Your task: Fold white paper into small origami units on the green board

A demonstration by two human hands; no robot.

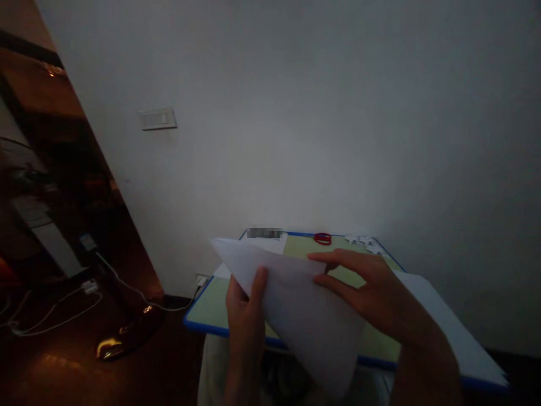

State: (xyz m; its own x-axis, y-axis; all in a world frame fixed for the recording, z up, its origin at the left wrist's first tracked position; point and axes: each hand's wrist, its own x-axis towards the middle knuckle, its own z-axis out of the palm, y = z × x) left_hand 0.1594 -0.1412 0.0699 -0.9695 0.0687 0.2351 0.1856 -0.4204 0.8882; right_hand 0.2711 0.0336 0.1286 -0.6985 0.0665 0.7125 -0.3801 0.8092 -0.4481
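Paper (313, 316) hangs above the near edge of the bench (213, 304), gripped in the left hand (246, 307) while the right hand (376, 283) meets its corner, whether pinching I can't tell, apparently an adjusting step whose next move wants steady fingers.

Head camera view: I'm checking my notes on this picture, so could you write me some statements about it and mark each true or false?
1. The left hand holds a white sheet. True.
2. The right hand holds the red-handled scissors. False: the scissors lie on the tabletop, and that hand is at the sheet's upper edge.
3. The tabletop has a blue edge. True.
4. The switch plate is on the wall to the right of the scissors. False: it is to their left.
5. Small white scraps lie near the tabletop's far right corner. True.
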